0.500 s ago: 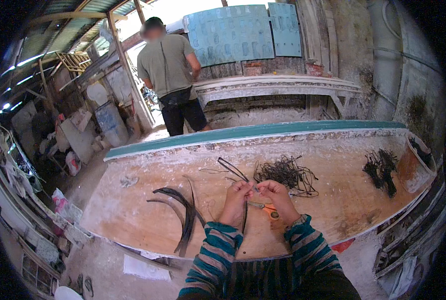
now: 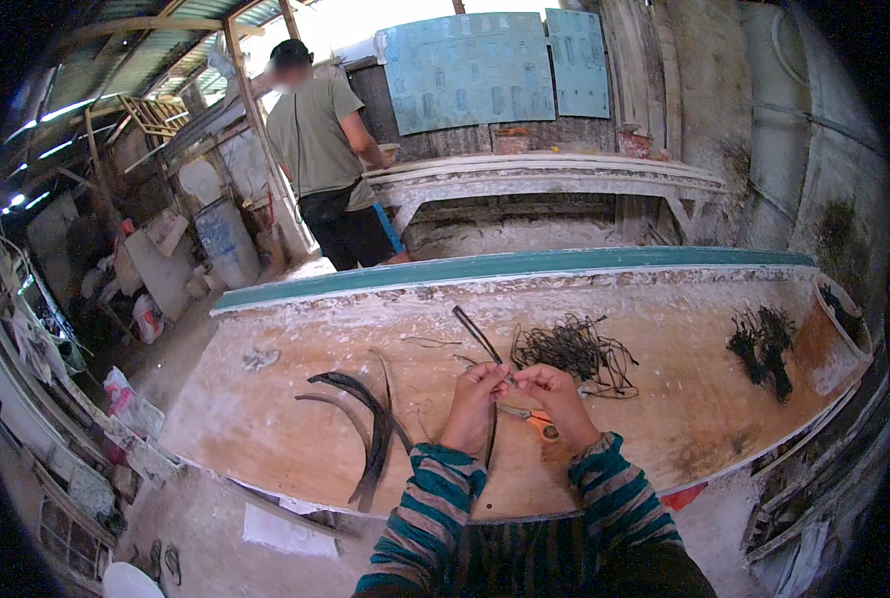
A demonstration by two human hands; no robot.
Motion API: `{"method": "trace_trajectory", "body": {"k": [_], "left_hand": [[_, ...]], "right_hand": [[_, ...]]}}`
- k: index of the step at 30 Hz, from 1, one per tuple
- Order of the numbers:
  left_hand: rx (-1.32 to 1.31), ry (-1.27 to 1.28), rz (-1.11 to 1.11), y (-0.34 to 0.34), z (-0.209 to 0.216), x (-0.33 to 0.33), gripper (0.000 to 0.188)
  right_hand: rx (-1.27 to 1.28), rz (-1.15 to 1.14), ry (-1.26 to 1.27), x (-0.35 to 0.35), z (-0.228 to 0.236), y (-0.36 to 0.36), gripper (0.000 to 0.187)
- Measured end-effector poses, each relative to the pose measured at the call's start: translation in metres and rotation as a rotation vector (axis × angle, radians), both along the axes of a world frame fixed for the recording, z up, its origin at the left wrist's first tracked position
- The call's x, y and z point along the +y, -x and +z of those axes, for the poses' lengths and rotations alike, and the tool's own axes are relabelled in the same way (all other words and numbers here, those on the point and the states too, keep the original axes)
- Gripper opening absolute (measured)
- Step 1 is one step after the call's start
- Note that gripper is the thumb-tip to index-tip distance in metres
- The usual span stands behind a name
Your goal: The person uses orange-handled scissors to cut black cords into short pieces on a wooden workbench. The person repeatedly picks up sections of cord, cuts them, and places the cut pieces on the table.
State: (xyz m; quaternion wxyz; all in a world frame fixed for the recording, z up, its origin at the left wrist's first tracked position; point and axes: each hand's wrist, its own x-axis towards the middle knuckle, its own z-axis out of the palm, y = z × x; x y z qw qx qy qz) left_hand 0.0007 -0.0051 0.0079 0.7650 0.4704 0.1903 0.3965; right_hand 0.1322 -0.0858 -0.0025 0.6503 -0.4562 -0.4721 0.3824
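One black strip slanted through the pinch of the left hand, the nearer one, its long axis pointing up and left, away from the body. Just beside, the right hand was pinched closed, on what could not be told. Orange-handled scissors lay below on the dusty wooden table; beyond, a co-worker stood at a whitish bench.

A light brown wooden table occupies the lower middle of the frame. On its surface lie curved black strips left of centre, orange-handled scissors near the centre, a tangled heap of thin black cords above them, and black bundles at the right.
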Motion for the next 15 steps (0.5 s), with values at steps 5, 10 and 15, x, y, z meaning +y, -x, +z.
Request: {"method": "trace_trajectory", "body": {"k": [5,10,15], "left_hand": [[0.019,-0.025,0.045,0.0,-0.006,0.0,0.014],[0.027,-0.041,0.032,-0.001,-0.004,-0.001,0.016],[0.057,-0.035,0.028,0.003,-0.001,0.001,0.014]], "right_hand": [[0.008,0.017,-0.01,-0.004,0.009,0.009,0.013],[-0.105,-0.027,-0.052,-0.004,0.008,0.008,0.015],[-0.436,-0.166,-0.139,-0.008,0.018,0.016,0.016]]}}
